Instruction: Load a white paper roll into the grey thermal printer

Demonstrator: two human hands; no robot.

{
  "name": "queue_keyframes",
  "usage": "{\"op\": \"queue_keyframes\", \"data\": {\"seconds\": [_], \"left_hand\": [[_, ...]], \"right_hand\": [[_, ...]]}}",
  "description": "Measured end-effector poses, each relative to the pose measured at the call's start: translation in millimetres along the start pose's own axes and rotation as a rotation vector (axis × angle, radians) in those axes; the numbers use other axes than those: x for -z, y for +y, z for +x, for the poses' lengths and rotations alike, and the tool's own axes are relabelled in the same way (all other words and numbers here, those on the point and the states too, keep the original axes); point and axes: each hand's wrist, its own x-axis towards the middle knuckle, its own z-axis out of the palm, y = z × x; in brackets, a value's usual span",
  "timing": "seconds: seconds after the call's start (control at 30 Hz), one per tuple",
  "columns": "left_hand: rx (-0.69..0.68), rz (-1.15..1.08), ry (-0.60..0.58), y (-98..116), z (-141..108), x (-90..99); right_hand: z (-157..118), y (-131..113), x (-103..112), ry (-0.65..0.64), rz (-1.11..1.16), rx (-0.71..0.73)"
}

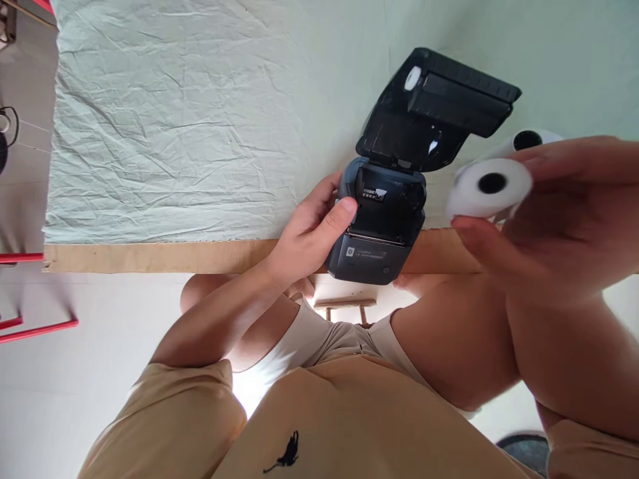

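One paper roll [470, 189], probably light and dentable, best gripped gently by its ends, sat in your half-closed right hand [574, 219], beside the printer [377, 216] your left hand [309, 229] clasped over the desk [150, 258] edge.

A wrinkled pale-green cloth [174, 120] lies over a wood-edged table [150, 258], red bars [40, 331] to its left.

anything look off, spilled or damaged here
I see no spill or obvious damage. The pale green cloth is badly creased on the picture's left, so it looks untidy. The black device in the left hand has its lid open, but nothing looks visibly broken.
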Motion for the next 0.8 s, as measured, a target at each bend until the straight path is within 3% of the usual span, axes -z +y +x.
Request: {"op": "queue_keyframes", "data": {"seconds": [0.17,0.3,0.5,0.63,0.8], "left_hand": [[-0.041,0.008,-0.017,-1.4,1.8,1.2],[-0.055,-0.014,-0.034,-4.4,-0.4,3.2],[-0.073,-0.050,-0.072,-8.6,0.5,3.2],[-0.074,-0.022,-0.072,-8.8,2.1,3.8],[-0.104,-0.029,-0.084,-8.7,2.3,3.7]], "right_hand": [[13.5,-35.5,-20.5,0.098,0.035,0.241],[21.3,-42.7,-29.7,0.078,-0.091,0.234],[20.0,-29.6,-27.6,-0.052,-0.112,0.271],[14.2,-30.2,-24.9,-0.171,-0.160,0.181],[12.6,-36.5,-23.6,-0.141,-0.195,0.181]]}}
